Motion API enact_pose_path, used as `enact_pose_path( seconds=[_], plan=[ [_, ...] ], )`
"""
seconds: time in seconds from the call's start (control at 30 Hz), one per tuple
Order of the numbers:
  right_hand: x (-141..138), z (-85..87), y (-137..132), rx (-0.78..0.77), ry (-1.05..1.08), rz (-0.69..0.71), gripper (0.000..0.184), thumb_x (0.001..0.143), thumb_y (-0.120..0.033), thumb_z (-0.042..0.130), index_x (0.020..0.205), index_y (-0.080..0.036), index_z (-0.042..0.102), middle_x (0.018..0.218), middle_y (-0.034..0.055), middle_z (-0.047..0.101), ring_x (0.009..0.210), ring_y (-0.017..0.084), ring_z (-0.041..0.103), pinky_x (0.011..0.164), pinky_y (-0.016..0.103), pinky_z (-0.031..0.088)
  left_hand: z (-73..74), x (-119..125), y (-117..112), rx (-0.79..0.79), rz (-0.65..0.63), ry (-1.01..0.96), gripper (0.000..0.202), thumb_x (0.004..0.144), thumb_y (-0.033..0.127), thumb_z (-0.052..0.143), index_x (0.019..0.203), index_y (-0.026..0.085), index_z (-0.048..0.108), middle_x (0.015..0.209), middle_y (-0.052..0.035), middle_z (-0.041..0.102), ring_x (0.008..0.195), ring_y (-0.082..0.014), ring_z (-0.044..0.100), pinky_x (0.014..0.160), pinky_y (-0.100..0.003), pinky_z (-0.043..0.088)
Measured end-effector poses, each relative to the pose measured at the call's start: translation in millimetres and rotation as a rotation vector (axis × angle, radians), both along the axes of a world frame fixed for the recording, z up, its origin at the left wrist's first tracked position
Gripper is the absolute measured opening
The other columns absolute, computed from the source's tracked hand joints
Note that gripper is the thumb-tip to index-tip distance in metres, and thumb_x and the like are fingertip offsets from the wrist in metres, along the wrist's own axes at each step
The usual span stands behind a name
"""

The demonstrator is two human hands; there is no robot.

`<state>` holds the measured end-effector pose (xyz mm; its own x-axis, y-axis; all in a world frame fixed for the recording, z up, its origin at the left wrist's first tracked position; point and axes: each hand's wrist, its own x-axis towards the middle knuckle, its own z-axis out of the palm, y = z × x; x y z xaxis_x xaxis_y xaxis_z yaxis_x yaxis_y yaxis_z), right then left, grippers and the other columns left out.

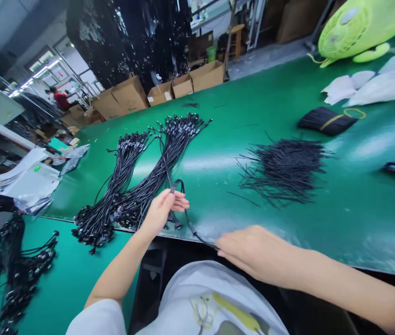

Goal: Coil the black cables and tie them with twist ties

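Note:
My left hand [164,209] pinches the folded top of a black cable [185,211] just above the green table's near edge, fingers closed on it. My right hand [249,251] is closed on the other end of the same cable at the table's edge, below and to the right. Two bundles of black cables with connectors [137,181] lie fanned out to the left of my left hand. A loose pile of thin black ties [283,167] lies to the right, beyond my right hand.
A banded black bundle [326,121] and white bags [375,86] lie at the far right, with a green fan [361,25] behind. More cables [16,265] heap on the lower left table. Plastic bags [30,179] lie left. Cardboard boxes [169,88] line the far edge.

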<state>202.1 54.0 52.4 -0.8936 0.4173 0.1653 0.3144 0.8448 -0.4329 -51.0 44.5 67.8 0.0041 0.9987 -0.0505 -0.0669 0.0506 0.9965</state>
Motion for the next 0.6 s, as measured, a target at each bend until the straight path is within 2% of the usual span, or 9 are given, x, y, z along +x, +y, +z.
enact_pose_path(
  seconds=[0.07,0.1,0.17,0.23,0.33,0.4,0.47,0.53,0.6],
  plan=[
    [-12,12.0,5,-0.023,0.045,-0.017,0.034,0.098,-0.032,0.036,0.075,-0.024,0.06,0.069,0.003,0.064,0.058,0.015,0.056,0.053,0.029,0.033,-9.5,15,-7,0.036,-0.158,0.159,0.037,0.087,0.051,0.059,0.085,0.015,0.068,0.09,-0.0111,0.069,0.089,-0.0212,0.065,0.078,-0.03,0.049],
    [-16,14.9,11,-0.034,0.095,-0.067,0.034,0.098,-0.032,0.035,0.075,-0.023,0.06,0.07,0.0032,0.063,0.06,0.014,0.056,0.055,0.028,0.033,-12.4,21,-11,0.038,-0.23,0.197,0.036,0.088,0.05,0.057,0.084,0.016,0.068,0.089,-0.0106,0.068,0.089,-0.0211,0.064,0.08,-0.031,0.048],
    [-23,13.8,27,-0.096,0.231,-0.196,0.033,0.097,-0.036,0.039,0.077,-0.021,0.06,0.072,0.0034,0.062,0.064,0.014,0.055,0.059,0.027,0.035,-15.5,28,-19,0.006,-0.298,0.147,0.036,0.089,0.051,0.055,0.08,0.017,0.063,0.076,-0.0063,0.065,0.07,-0.0165,0.062,0.069,-0.028,0.047],
    [-30,5.4,41,-0.218,0.418,-0.331,0.025,0.092,-0.043,0.049,0.086,-0.021,0.061,0.082,0.004,0.061,0.072,0.015,0.056,0.065,0.026,0.039,-16.5,30,-22,-0.068,-0.285,-0.052,0.038,0.088,0.053,0.055,0.075,0.018,0.056,0.062,0.0007,0.055,0.046,-0.0091,0.047,0.05,-0.025,0.038],
    [-45,-13.6,49,-0.559,0.632,-0.388,0.033,0.085,-0.051,0.058,0.095,-0.02,0.059,0.09,0.0044,0.059,0.081,0.016,0.055,0.072,0.028,0.043,-18.2,32,-18,-0.169,-0.173,-0.367,0.04,0.085,0.052,0.06,0.069,0.019,0.045,0.059,0.0061,0.042,0.038,-0.0039,0.03,0.042,-0.021,0.025],
    [-57,-25.0,47,-0.862,0.697,-0.337,0.036,0.088,-0.054,0.052,0.084,-0.019,0.057,0.074,0.0009,0.054,0.069,0.014,0.051,0.065,0.026,0.041,-22.2,34,-14,-0.249,-0.11,-0.476,0.041,0.085,0.051,0.062,0.067,0.019,0.043,0.06,0.0055,0.041,0.043,-0.0054,0.036,0.046,-0.021,0.03],
    [-66,-32.3,42,-1.13,0.788,-0.327,0.04,0.089,-0.055,0.049,0.073,-0.018,0.053,0.058,-0.0047,0.04,0.053,0.01,0.036,0.053,0.023,0.032,-29.1,37,-14,-0.32,-0.1,-0.49,0.043,0.086,0.054,0.06,0.067,0.018,0.045,0.062,0.0033,0.043,0.055,-0.0094,0.047,0.058,-0.023,0.04],
    [-69,-35.3,39,-1.318,0.893,-0.353,0.041,0.087,-0.054,0.053,0.069,-0.018,0.05,0.053,-0.0081,0.028,0.048,0.007,0.023,0.048,0.022,0.022,-37.5,42,-17,-0.333,-0.103,-0.46,0.045,0.087,0.057,0.055,0.066,0.018,0.048,0.061,0.0017,0.044,0.063,-0.0127,0.051,0.068,-0.026,0.043],
    [-69,-35.3,38,-1.44,0.958,-0.36,0.04,0.082,-0.052,0.06,0.067,-0.017,0.051,0.054,-0.0092,0.024,0.048,0.006,0.017,0.047,0.022,0.019,-45.6,47,-24,-0.281,-0.088,-0.422,0.046,0.088,0.058,0.051,0.065,0.018,0.049,0.056,0.0023,0.042,0.063,-0.0132,0.051,0.073,-0.026,0.043]
  ],
)
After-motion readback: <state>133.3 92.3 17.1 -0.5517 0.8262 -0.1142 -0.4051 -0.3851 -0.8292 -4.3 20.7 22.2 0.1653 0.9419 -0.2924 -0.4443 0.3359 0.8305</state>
